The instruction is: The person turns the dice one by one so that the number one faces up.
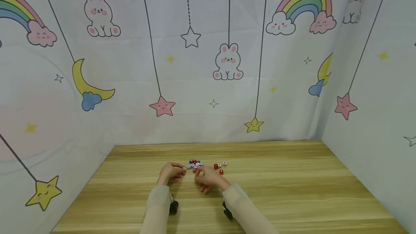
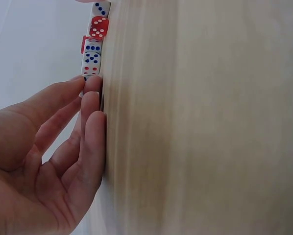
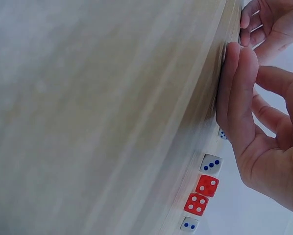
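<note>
At lower centre of the head view: one white die (image 1: 183,169), pinched at the fingertips of the left hand (image 1: 170,172). Just right of it: clustered red and white dice (image 1: 194,162); right hand (image 1: 208,178) beside them, whether gripping one I cannot tell. Farther right: four loose dice (image 1: 216,167). Risks, I judge: pinched die slipping, from slight fingertip purchase; cluster scattering, from a knuckle's brush.

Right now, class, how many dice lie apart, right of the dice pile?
4: a red die leftmost, a white die beside it, another white die farthest right, another red die in front. The right hand may hide more.
</note>
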Demonstrator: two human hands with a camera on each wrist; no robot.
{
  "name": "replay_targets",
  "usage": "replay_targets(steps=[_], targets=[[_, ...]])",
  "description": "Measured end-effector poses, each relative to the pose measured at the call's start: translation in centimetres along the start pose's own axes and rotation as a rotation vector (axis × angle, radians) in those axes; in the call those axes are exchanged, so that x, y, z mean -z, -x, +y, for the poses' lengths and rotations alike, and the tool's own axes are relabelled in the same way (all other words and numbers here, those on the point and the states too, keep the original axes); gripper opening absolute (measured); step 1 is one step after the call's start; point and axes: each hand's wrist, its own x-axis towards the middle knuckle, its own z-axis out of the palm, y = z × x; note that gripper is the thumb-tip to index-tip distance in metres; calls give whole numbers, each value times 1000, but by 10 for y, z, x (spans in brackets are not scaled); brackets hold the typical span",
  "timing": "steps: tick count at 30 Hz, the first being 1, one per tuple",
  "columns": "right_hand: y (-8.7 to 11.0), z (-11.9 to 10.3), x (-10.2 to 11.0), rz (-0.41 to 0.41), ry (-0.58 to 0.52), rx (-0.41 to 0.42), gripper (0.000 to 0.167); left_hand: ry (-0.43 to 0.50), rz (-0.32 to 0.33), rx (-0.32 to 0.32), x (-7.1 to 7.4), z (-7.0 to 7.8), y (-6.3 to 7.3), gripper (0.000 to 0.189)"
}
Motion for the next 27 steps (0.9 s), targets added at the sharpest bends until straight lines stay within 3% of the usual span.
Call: replay_targets(steps=[27], targets=[[-3, 3, 0, -22, -6, -9, 8, 19, 4, 8, -2, 0, -1, 21]])
